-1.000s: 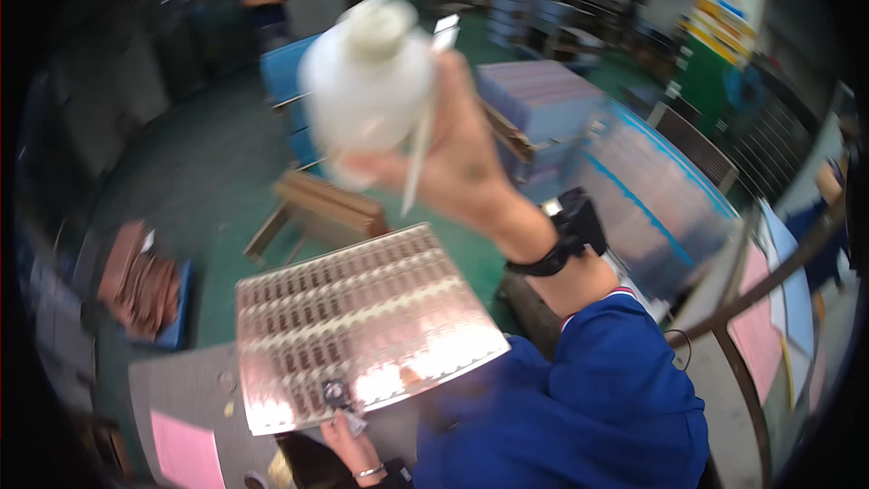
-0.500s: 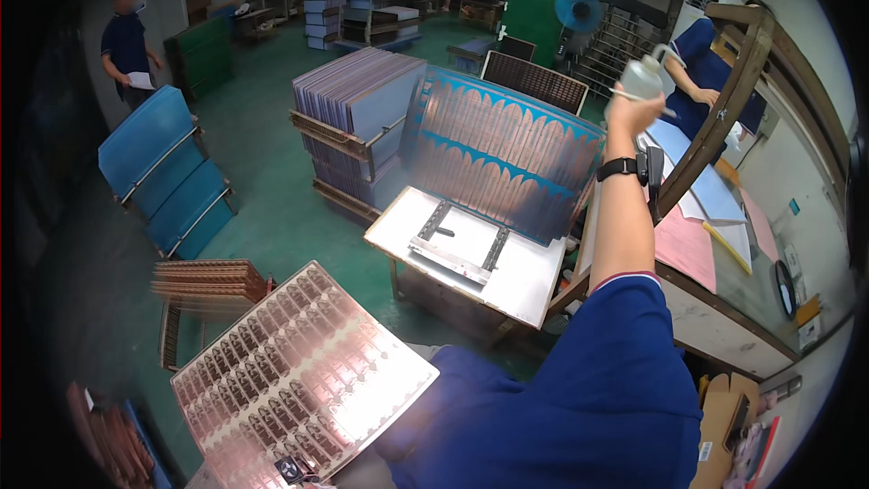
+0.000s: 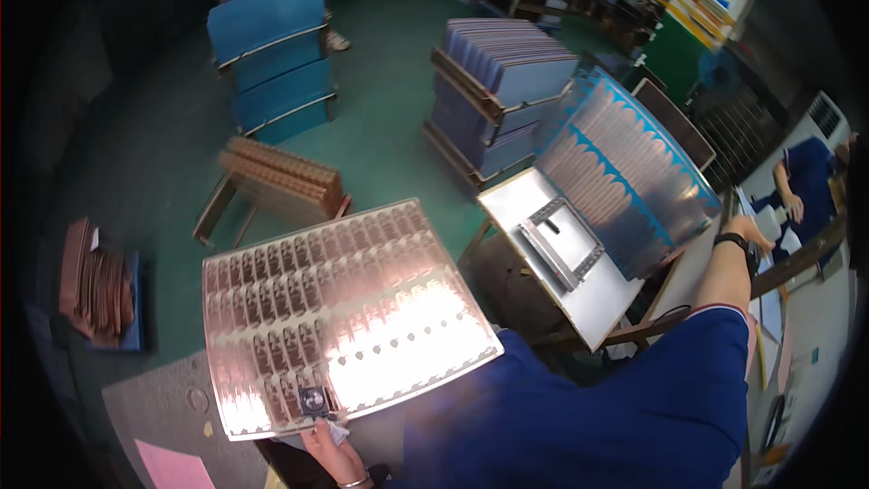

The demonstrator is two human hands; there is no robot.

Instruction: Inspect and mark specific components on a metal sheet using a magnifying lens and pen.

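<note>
My left hand (image 3: 333, 455) is closed at the near edge of a shiny copper panel (image 3: 335, 281) patterned with rows of dark motifs, tilted in front of me. A small black square magnifier (image 3: 314, 401) lies against the panel just above my fingers, and a bit of white cloth (image 3: 339, 433) shows beside them. Out to the far right, my right hand (image 3: 753, 232) grips a whitish plastic squeeze bottle (image 3: 771, 217) near the wooden frame. My fingers partly hide the bottle.
A blue-edged screen panel (image 3: 625, 172) leans behind a white table (image 3: 593, 308) bearing a metal bracket (image 3: 566, 244). Racks of blue-grey boards (image 3: 507, 81), blue boards (image 3: 272, 27) and copper panels (image 3: 281, 181) stand on the green floor. A co-worker (image 3: 806, 177) is at right.
My view has swung left and tilted down. My right hand has lowered the bottle toward the bench at right. The copper panel lies more level, and my left hand now shows.
</note>
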